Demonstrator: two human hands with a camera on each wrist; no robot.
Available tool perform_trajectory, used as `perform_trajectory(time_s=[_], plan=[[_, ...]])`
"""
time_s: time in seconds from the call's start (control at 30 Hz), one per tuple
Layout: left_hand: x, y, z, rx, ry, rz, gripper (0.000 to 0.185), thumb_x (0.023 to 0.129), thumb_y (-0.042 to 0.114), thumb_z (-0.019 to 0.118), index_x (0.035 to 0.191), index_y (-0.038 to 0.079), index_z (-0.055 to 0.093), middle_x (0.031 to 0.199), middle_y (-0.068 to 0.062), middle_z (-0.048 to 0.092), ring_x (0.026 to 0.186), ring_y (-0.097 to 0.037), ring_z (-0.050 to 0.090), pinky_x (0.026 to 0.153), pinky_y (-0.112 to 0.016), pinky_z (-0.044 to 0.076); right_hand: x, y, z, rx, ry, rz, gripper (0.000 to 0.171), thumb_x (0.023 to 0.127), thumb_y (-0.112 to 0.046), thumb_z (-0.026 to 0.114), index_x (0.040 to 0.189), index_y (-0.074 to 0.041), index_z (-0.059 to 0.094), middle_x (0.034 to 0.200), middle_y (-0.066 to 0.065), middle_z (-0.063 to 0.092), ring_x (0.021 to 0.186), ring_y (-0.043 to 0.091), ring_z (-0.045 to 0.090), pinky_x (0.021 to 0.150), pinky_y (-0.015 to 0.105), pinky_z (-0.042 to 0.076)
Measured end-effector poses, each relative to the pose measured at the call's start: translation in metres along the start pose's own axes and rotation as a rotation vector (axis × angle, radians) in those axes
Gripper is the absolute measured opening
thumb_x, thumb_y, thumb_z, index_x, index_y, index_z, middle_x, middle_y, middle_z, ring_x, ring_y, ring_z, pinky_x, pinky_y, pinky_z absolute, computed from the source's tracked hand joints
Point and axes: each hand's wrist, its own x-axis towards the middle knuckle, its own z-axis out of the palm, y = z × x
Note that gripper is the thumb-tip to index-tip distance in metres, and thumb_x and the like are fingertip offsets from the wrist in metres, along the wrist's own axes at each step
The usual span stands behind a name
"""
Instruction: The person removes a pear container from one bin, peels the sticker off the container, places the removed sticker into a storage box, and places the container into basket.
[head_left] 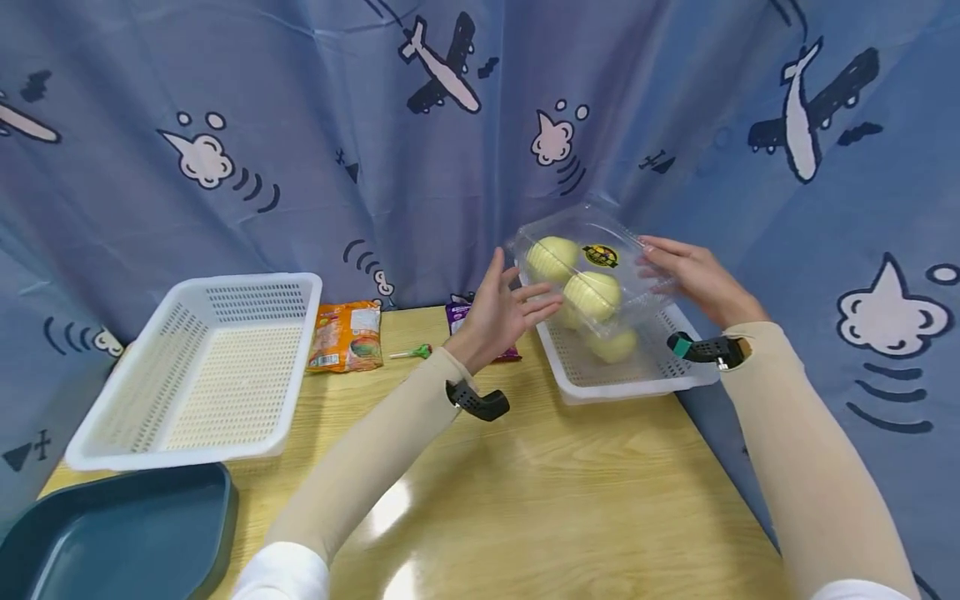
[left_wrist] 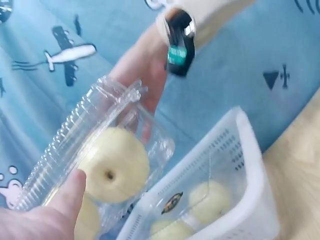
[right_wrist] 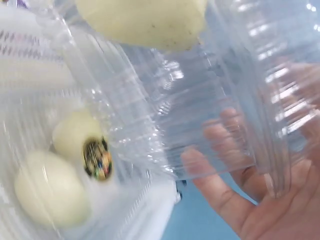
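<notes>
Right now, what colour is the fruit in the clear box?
Pale yellow fruit in the clear box, best seen in the head view.

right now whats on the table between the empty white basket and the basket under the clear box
In the head view, an orange snack packet, a green lollipop and a purple packet, partly hidden by the left hand, lie between the empty basket and the right basket.

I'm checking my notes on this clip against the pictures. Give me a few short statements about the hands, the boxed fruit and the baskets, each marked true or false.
1. Both hands hold the clear clamshell box. True: left hand and right hand flank it.
2. The box rests on the table. False: it is lifted above the right basket.
3. The box holds red apples. False: pale yellow fruit.
4. The left basket holds fruit. False: nothing shows in it.
5. An orange packet lies beside the left basket. True.
</notes>
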Motion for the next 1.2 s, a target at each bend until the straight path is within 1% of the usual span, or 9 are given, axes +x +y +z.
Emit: perform_trajectory(time_s=[0.23, 0.33, 0.47, 0.53, 0.67, 0.77, 0.9, 1.07, 1.2], plan=[[-0.046, 0.015, -0.026, 0.015, 0.041, -0.007, 0.085, 0.104, 0.063, 0.034, 0.163, 0.015, -0.003, 0.156, -0.027, 0.035, 0.138, -0.048, 0.048, 0.114, -0.052, 0.044, 0.007, -0.023, 0.035, -0.037, -0.051, -0.075, 0.064, 0.103, -0.056, 0.047, 0.159, -0.029, 0.034, 0.155, 0.014, 0.047, 0.122, 0.009, 0.060, 0.099, 0.037, 0.053], [-0.063, 0.020, -0.041, 0.057, 0.048, -0.015, 0.080, 0.106, 0.060, 0.031, 0.163, 0.012, 0.002, 0.154, -0.027, 0.039, 0.139, -0.047, 0.047, 0.116, -0.051, 0.042, 0.012, -0.029, 0.050, 0.010, -0.087, -0.096, 0.062, 0.102, -0.054, 0.050, 0.157, -0.027, 0.039, 0.151, 0.012, 0.051, 0.113, 0.003, 0.063, 0.099, 0.038, 0.053], [-0.084, 0.028, -0.063, 0.172, 0.045, -0.029, 0.073, 0.108, 0.055, 0.030, 0.160, 0.007, 0.013, 0.152, -0.030, 0.043, 0.141, -0.045, 0.046, 0.118, -0.048, 0.041, 0.020, -0.035, 0.070, 0.072, -0.131, -0.131, 0.057, 0.103, -0.050, 0.053, 0.154, -0.025, 0.044, 0.148, 0.009, 0.055, 0.114, 0.007, 0.064, 0.104, 0.043, 0.051], [-0.093, 0.033, -0.076, 0.241, 0.062, -0.033, 0.068, 0.108, 0.053, 0.031, 0.157, 0.006, 0.021, 0.147, -0.029, 0.048, 0.136, -0.042, 0.052, 0.116, -0.046, 0.044, 0.025, -0.036, 0.080, 0.093, -0.148, -0.148, 0.055, 0.103, -0.046, 0.054, 0.152, -0.024, 0.047, 0.147, 0.008, 0.056, 0.115, 0.009, 0.064, 0.103, 0.041, 0.053], [-0.109, 0.042, -0.106, 0.324, 0.173, -0.016, 0.063, 0.107, 0.051, 0.038, 0.151, 0.008, 0.028, 0.138, -0.025, 0.054, 0.117, -0.034, 0.065, 0.104, -0.045, 0.054, 0.036, -0.038, 0.102, 0.141, -0.191, -0.162, 0.051, 0.104, -0.040, 0.055, 0.150, -0.017, 0.050, 0.145, 0.006, 0.058, 0.116, 0.012, 0.065, 0.098, 0.038, 0.057], [-0.116, 0.048, -0.123, 0.349, 0.251, 0.004, 0.067, 0.105, 0.052, 0.044, 0.155, 0.011, 0.025, 0.143, -0.022, 0.047, 0.123, -0.035, 0.060, 0.100, -0.047, 0.057, 0.042, -0.038, 0.117, 0.164, -0.231, -0.166, 0.049, 0.105, -0.035, 0.056, 0.148, -0.014, 0.052, 0.143, 0.011, 0.060, 0.118, 0.018, 0.066, 0.099, 0.042, 0.057], [-0.121, 0.053, -0.136, 0.375, 0.324, 0.005, 0.067, 0.103, 0.053, 0.048, 0.156, 0.015, 0.030, 0.144, -0.017, 0.041, 0.130, -0.037, 0.049, 0.100, -0.049, 0.056, 0.048, -0.041, 0.137, 0.162, -0.287, -0.184, 0.048, 0.105, -0.032, 0.056, 0.148, -0.012, 0.052, 0.142, 0.015, 0.061, 0.117, 0.016, 0.067, 0.099, 0.042, 0.057], [-0.132, 0.051, -0.147, 0.411, 0.384, -0.003, 0.060, 0.103, 0.053, 0.048, 0.146, 0.012, 0.045, 0.129, -0.008, 0.045, 0.106, -0.026, 0.051, 0.094, -0.047, 0.060, 0.052, -0.045, 0.158, 0.126, -0.322, -0.176, 0.046, 0.104, -0.034, 0.056, 0.146, -0.015, 0.055, 0.145, 0.014, 0.058, 0.115, 0.014, 0.067, 0.100, 0.043, 0.056], [-0.146, 0.049, -0.155, 0.456, 0.395, 0.012, 0.066, 0.102, 0.055, 0.049, 0.155, 0.017, 0.036, 0.145, -0.008, 0.039, 0.107, -0.026, 0.052, 0.093, -0.049, 0.060, 0.057, -0.049, 0.171, 0.105, -0.370, -0.195, 0.047, 0.105, -0.035, 0.056, 0.147, -0.015, 0.054, 0.148, 0.015, 0.055, 0.119, 0.020, 0.066, 0.101, 0.045, 0.056]])
